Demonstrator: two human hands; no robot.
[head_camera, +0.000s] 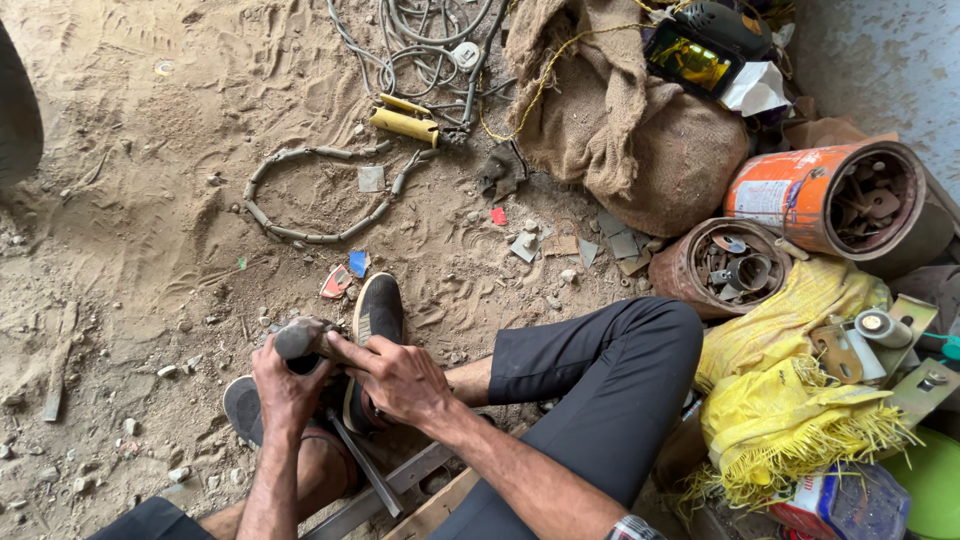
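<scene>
Both hands, left hand (285, 385) and right hand (400, 378), clamp a short metal pipe (300, 342) above the shoes (372, 322). A slip could, I judge, drop it onto the feet.

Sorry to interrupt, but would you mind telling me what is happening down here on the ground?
A person sits on the sandy ground with both hands over their shoes. The left hand grips a short dark metal pipe piece, and the right hand rests against it. A metal bar runs underneath. Rusty tins of scrap metal and a yellow cloth lie to the right.
</scene>
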